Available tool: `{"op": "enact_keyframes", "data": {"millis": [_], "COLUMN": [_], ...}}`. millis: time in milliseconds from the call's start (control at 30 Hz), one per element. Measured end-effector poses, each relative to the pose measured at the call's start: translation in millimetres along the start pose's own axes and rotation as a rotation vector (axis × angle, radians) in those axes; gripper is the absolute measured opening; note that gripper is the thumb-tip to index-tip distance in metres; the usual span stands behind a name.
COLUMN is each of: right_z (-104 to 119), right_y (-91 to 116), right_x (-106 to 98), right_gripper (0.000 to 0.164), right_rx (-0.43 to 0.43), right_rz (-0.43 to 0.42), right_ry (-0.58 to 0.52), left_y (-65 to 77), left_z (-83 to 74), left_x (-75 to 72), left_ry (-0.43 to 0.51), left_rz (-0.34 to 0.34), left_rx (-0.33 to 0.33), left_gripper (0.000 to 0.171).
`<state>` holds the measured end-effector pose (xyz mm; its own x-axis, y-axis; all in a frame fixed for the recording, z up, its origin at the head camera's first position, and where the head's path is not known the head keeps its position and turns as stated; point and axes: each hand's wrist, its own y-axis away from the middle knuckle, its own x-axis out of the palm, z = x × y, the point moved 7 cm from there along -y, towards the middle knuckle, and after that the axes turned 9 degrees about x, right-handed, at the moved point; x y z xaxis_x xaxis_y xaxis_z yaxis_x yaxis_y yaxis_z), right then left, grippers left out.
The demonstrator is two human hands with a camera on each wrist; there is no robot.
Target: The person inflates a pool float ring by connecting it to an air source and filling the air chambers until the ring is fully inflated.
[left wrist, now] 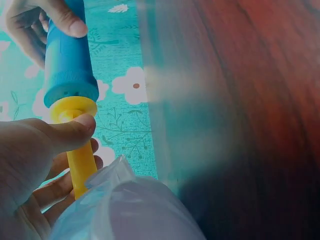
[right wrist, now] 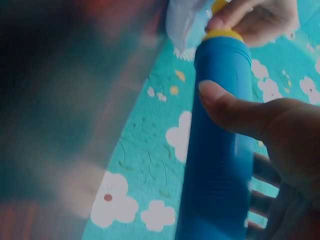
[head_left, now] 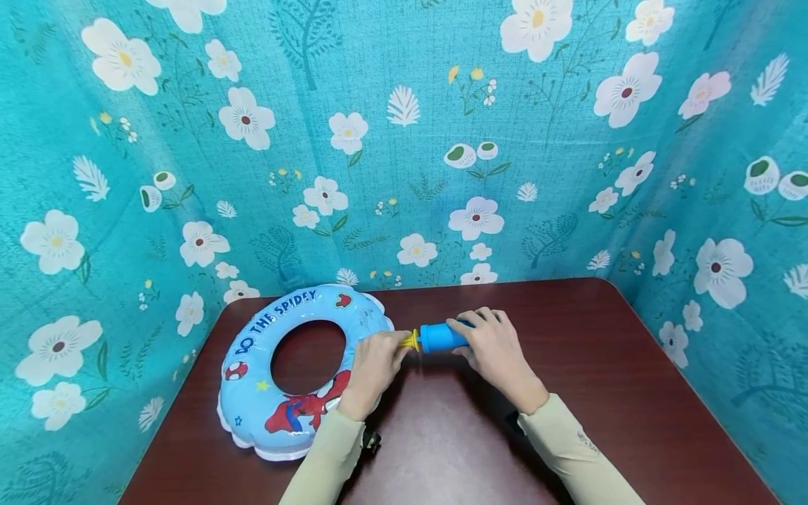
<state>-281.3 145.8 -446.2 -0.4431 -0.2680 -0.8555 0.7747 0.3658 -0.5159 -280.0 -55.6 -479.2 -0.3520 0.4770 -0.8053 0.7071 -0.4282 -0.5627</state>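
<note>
A blue hand air pump (head_left: 438, 338) is held level above the table by both hands. My left hand (head_left: 379, 361) pinches its yellow nozzle (left wrist: 81, 165) between thumb and fingers, close to the flange. In the left wrist view the nozzle's flange sits right at the end of the blue barrel (left wrist: 70, 75). My right hand (head_left: 495, 351) grips the barrel, its thumb laid along the side in the right wrist view. Beside my left hand lies a puffed-up light blue swim ring (head_left: 252, 393) with lettering and a red figure, partly covered by the left forearm.
The dark reddish-brown table (head_left: 600, 393) has its back edge against a turquoise flowered curtain (head_left: 379, 189), which also hangs along both sides. A small dark object (head_left: 371, 442) shows beside the left sleeve.
</note>
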Motion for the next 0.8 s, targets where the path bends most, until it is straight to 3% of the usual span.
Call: {"op": "enact_keyframes", "data": {"millis": [400,533,800], "right_z": [-66.1,-62.8,-24.9], "right_y": [-2.7,-2.8,-2.6], "right_x": [-22.8,-22.1,-8.7], "right_gripper": [0.061,0.061,0.060], "right_rx": [0.140,0.115,0.032], "right_rz": [0.078,0.069,0.021], "right_ry": [-0.071,-0.047,0.021], "left_y": [0.8,0.4,0.6], "left_z": [6.1,4.1,0.4], "left_x": [1.4,0.1,1.2], "left_ry": [-0.024,-0.026,-0.022], "left_rz": [0.028,0.004,-0.022], "left_rx": [-0.037,-0.013,0.017], "left_gripper": [0.024,0.021,0.019]}}
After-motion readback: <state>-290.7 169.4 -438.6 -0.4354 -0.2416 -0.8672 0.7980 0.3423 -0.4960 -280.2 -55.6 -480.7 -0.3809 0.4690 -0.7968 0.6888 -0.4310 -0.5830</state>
